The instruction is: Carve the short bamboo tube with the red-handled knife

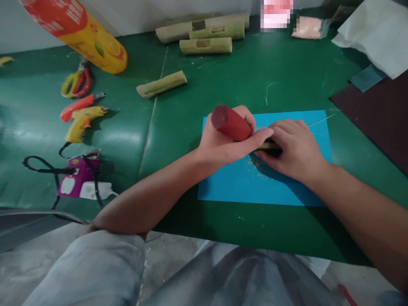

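My left hand is wrapped around the thick red handle of a tool, which slants down to the right. The tool's working end is hidden behind my fingers. My right hand is closed on a small piece of bamboo, mostly covered by the fingers. Both hands meet above a blue sheet, my left thumb touching my right fingers. Pale shavings and crumbs lie on the sheet just below them.
On the green table lie a bamboo piece and several notched bamboo tubes. Leftward are a bottle, scissors, a red-handled tool, a yellow glue gun and a purple power adapter with cables. A dark board lies right.
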The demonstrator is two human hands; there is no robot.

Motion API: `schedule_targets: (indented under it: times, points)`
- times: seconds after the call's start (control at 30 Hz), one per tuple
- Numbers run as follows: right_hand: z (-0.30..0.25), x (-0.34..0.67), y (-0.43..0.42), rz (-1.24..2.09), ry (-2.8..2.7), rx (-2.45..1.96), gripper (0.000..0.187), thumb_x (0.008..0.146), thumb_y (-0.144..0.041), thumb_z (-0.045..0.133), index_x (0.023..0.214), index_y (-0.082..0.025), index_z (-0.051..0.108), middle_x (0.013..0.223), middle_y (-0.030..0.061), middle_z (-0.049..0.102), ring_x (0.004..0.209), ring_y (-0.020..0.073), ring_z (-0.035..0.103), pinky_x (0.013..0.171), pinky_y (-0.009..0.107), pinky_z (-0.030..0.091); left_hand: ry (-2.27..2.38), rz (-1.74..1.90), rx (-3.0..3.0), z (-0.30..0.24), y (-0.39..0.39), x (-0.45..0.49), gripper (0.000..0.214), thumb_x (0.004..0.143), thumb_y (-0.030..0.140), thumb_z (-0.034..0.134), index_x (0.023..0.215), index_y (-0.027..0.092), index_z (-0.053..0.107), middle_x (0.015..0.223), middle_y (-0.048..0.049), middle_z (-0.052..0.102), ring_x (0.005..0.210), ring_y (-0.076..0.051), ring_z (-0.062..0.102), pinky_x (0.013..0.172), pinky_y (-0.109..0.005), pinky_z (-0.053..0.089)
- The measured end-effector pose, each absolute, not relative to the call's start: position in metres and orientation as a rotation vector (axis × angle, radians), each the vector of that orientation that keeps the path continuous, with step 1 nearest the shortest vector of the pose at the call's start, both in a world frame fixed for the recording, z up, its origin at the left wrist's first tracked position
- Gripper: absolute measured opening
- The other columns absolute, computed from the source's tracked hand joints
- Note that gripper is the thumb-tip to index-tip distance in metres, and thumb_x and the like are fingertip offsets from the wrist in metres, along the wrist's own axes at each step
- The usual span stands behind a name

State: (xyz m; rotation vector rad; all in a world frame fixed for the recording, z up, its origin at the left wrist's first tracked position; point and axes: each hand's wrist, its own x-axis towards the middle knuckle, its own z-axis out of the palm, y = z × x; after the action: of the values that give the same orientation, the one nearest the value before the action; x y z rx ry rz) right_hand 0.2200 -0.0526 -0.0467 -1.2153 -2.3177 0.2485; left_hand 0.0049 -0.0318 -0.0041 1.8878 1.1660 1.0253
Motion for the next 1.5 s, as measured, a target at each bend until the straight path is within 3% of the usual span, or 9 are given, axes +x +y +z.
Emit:
schedule_targets:
  times: [0.23, 0.5, 0.6, 0.67, 0.9, 1.1, 1.2, 1.37, 1.5]
  points:
    - [-0.044, 0.219, -0.053, 0.278, -2.351, -1.213, 0.015, 0.099, -0.040, 0.069, 0.096, -0.025, 0.067, 0.097, 0.0091, 0.079, 0.090, 0.0292, 0.067, 0.079, 0.043, 0.035, 1.213, 1.019, 1.928, -0.003, -0.035, 0.006, 0.036, 0.089, 0.045, 0.090, 0.072, 0.023, 0.066, 0.074, 0.0003, 0.074, 0.069, -0.016, 0.067, 0.068, -0.034, 0.055]
    - [-0.041, 0.214, -0.054, 0.341, -2.336, -1.254, 0.016, 0.098, -0.037, 0.067, 0.088, -0.027, 0.060, 0.094, 0.0101, 0.076, 0.089, 0.0301, 0.064, 0.074, 0.043, 0.034, 1.183, 0.949, 2.018, -0.012, -0.037, 0.007, 0.035, 0.097, 0.047, 0.084, 0.074, 0.025, 0.070, 0.072, 0.0002, 0.073, 0.068, -0.017, 0.063, 0.065, -0.036, 0.046]
    - [-0.041, 0.213, -0.054, 0.352, -2.325, -1.285, 0.017, 0.099, -0.033, 0.066, 0.085, -0.028, 0.057, 0.091, 0.0094, 0.074, 0.089, 0.0303, 0.064, 0.075, 0.044, 0.035, 1.134, 0.855, 2.100, -0.024, -0.030, 0.008, 0.037, 0.092, 0.047, 0.090, 0.070, 0.027, 0.069, 0.069, 0.0011, 0.071, 0.066, -0.018, 0.060, 0.067, -0.037, 0.044]
    - [-0.041, 0.213, -0.053, 0.356, -2.317, -1.304, 0.018, 0.098, -0.032, 0.066, 0.084, -0.028, 0.056, 0.090, 0.0089, 0.073, 0.088, 0.0306, 0.065, 0.075, 0.044, 0.035, 1.117, 0.820, 2.087, -0.029, -0.027, 0.010, 0.039, 0.086, 0.045, 0.095, 0.067, 0.027, 0.067, 0.065, 0.0021, 0.068, 0.065, -0.018, 0.058, 0.068, -0.037, 0.047]
    - [-0.042, 0.215, -0.051, 0.403, -2.312, -1.281, 0.016, 0.092, -0.038, 0.077, 0.092, -0.027, 0.066, 0.093, 0.0085, 0.077, 0.090, 0.0310, 0.068, 0.077, 0.044, 0.038, 1.132, 1.100, 1.744, -0.027, -0.027, 0.006, 0.028, 0.094, 0.029, 0.080, 0.070, 0.023, 0.065, 0.071, 0.0006, 0.068, 0.069, -0.016, 0.063, 0.069, -0.035, 0.056]
    - [-0.044, 0.216, -0.051, 0.410, -2.304, -1.286, 0.016, 0.091, -0.037, 0.080, 0.098, -0.027, 0.071, 0.100, 0.0084, 0.082, 0.096, 0.0323, 0.071, 0.079, 0.044, 0.040, 1.112, 1.136, 1.832, -0.031, -0.018, -0.007, 0.024, 0.092, 0.025, 0.077, 0.068, 0.028, 0.072, 0.080, -0.0038, 0.074, 0.081, -0.023, 0.070, 0.084, -0.044, 0.064]
    - [-0.044, 0.216, -0.050, 0.420, -2.314, -1.284, 0.015, 0.092, -0.037, 0.079, 0.099, -0.027, 0.071, 0.100, 0.0081, 0.082, 0.096, 0.0324, 0.072, 0.080, 0.044, 0.040, 1.133, 1.136, 1.750, -0.035, -0.013, -0.010, 0.023, 0.090, 0.023, 0.076, 0.068, 0.027, 0.072, 0.082, -0.0041, 0.076, 0.082, -0.023, 0.072, 0.084, -0.044, 0.066]
    - [-0.043, 0.216, -0.049, 0.415, -2.315, -1.296, 0.014, 0.092, -0.037, 0.078, 0.098, -0.027, 0.069, 0.097, 0.0080, 0.080, 0.094, 0.0327, 0.071, 0.079, 0.044, 0.039, 1.181, 1.129, 1.640, -0.036, -0.011, -0.009, 0.020, 0.091, 0.027, 0.076, 0.071, 0.025, 0.073, 0.078, -0.0018, 0.075, 0.076, -0.018, 0.072, 0.073, -0.036, 0.063]
    - [-0.043, 0.215, -0.050, 0.400, -2.330, -1.281, 0.015, 0.092, -0.037, 0.076, 0.093, -0.027, 0.065, 0.094, 0.0082, 0.077, 0.091, 0.0314, 0.068, 0.077, 0.043, 0.036, 1.074, 1.093, 1.885, -0.017, -0.018, -0.004, 0.024, 0.087, 0.037, 0.089, 0.072, 0.026, 0.073, 0.077, -0.0014, 0.074, 0.075, -0.019, 0.070, 0.074, -0.038, 0.060]
